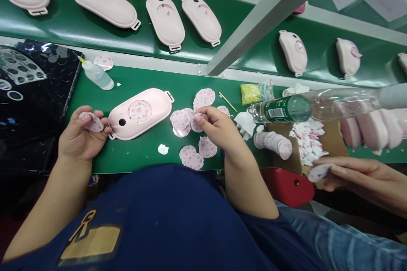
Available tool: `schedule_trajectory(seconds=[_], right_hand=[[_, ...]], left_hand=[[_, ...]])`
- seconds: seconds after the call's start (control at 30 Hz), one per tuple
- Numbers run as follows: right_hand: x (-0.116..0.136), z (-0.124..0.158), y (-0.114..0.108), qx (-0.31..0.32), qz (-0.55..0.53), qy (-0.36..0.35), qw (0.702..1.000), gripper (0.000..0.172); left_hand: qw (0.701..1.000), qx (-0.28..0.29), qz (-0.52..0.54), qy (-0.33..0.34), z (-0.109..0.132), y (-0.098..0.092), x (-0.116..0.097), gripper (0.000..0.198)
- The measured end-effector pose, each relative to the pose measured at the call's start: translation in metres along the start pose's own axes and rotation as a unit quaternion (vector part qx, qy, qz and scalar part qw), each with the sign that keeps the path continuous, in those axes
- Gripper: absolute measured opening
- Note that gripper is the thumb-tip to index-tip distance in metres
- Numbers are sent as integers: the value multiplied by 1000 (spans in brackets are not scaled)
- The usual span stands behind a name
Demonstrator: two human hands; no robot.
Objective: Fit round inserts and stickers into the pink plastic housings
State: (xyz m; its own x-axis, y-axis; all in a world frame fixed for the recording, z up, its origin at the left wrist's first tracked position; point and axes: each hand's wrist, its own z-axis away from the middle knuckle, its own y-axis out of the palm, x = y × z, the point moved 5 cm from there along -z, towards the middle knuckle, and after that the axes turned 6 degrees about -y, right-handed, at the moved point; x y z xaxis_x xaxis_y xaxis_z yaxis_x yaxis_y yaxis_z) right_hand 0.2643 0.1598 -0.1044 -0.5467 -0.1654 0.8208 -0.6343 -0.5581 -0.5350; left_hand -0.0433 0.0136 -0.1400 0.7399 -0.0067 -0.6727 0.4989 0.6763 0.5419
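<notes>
Between thumb and fingers, my left hand (pixel 83 135) grips a round patterned sticker (pixel 93 122), tilted and partly covered by the fingers. Close to that hand, a pale pink oval case (pixel 149 112) lies on the green bench, with a dark round spot and a patterned disc (pixel 140 111) set in its face. My right hand (pixel 214 125) pinches another round sticker (pixel 196 123) at the edge of a loose sticker pile (pixel 180 119). More stickers (pixel 191 157) lie just below, beside a small white scrap (pixel 163 149).
Several pink cases (pixel 165 21) lie on the raised green belt behind. A squeeze bottle (pixel 98 77) stands back left. At right are a clear plastic bottle (pixel 286 108), a yellow bag (pixel 250 94) and a carton (pixel 291 146). A co-worker's hand (pixel 362 178) holds a disc. A grey post (pixel 254 25) slants overhead.
</notes>
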Motion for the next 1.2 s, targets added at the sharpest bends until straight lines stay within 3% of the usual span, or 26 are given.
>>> schedule_trajectory(seconds=[0.17, 0.37, 0.53, 0.7, 0.87, 1.0, 1.2], right_hand=[[-2, -7, 11, -9, -27, 10, 1000, 18], [12, -15, 16, -44, 4, -91, 995, 14], [10, -19, 21, -32, -21, -50, 998, 34], [7, -26, 23, -16, 5, -11, 1000, 17], [5, -29, 14, -68, -13, 13, 998, 18], [-1, -27, 9, -75, -115, 29, 990, 24], [-7, -25, 7, -88, -146, 9, 985, 32]], left_hand=[[1000, 3, 6, -7, 0, -1, 0, 19], [999, 43, -3, 5, -2, -3, 1, 16], [997, 77, -17, 14, -2, -1, 1, 21], [996, 82, -16, 10, -2, 0, 1, 25], [997, 74, -13, 6, -2, -3, 2, 29], [997, 74, -9, 4, -3, -2, 2, 30], [997, 73, -12, 6, -3, -2, 2, 29]])
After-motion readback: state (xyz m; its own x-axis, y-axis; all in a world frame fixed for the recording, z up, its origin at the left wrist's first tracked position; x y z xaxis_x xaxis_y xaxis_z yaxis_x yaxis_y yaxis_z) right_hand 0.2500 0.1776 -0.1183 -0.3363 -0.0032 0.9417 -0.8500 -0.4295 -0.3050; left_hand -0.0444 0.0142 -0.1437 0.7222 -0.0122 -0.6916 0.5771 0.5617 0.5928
